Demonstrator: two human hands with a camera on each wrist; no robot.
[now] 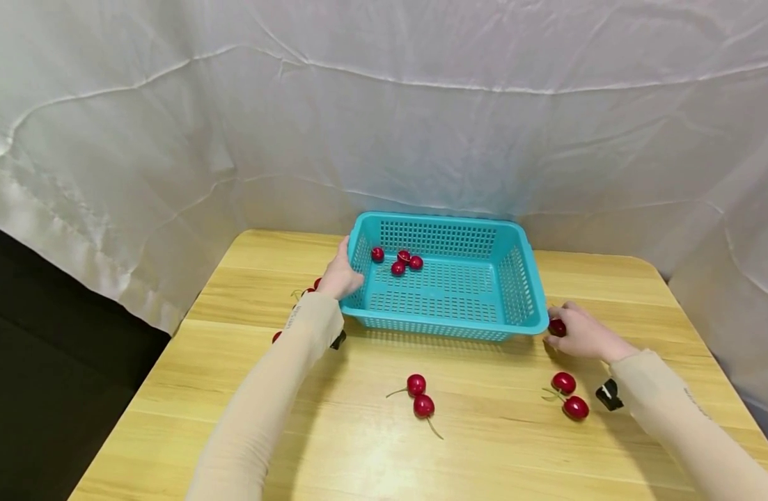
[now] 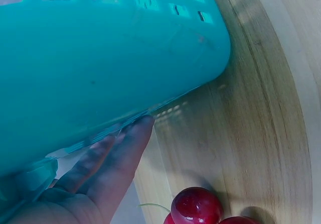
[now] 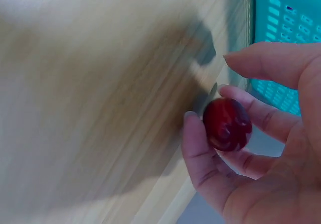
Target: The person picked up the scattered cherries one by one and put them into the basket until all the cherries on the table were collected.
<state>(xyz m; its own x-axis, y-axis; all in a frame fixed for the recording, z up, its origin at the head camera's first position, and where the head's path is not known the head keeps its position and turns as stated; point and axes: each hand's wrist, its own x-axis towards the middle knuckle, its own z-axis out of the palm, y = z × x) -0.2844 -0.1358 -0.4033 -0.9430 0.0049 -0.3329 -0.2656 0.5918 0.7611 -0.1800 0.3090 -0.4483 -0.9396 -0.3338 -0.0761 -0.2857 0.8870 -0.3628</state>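
- Four cherries (image 1: 398,268) inside the teal basket (image 1: 434,324), gathered toward its rear left corner; basket upright on the wooden tabletop (image 1: 484,438), long side facing the wearer, presumably for reach from either side
- Left hand (image 1: 341,276): narrow hold across the left rim, thumb over the inner side, fingers outside; probably positioned to steady a light container against sliding
- Right hand (image 1: 578,334): fingers curled about a single cherry (image 1: 557,328), just outside the front right corner of the basket; curled grip likely chosen to stop round fruit from rolling; cannot tell whether lifted clear of the tabletop
- Loose on the tabletop: middle pair (image 1: 424,406), touching, in front of the basket; right pair (image 1: 574,408), near the right wrist; left cluster (image 1: 317,283), partly hidden by the left sleeve (image 1: 252,410), exact count uncertain
- Left wrist view only: straight fingers (image 2: 124,158) along the outer side of the basket, mostly concealed in the head view; thumb not visible at this angle
- Right wrist view only: short stem (image 3: 213,90) on the held fruit, plus one digit parted from it; neither readable from the head
- Head view only: basket contents and middle pair, both absent from the left wrist view
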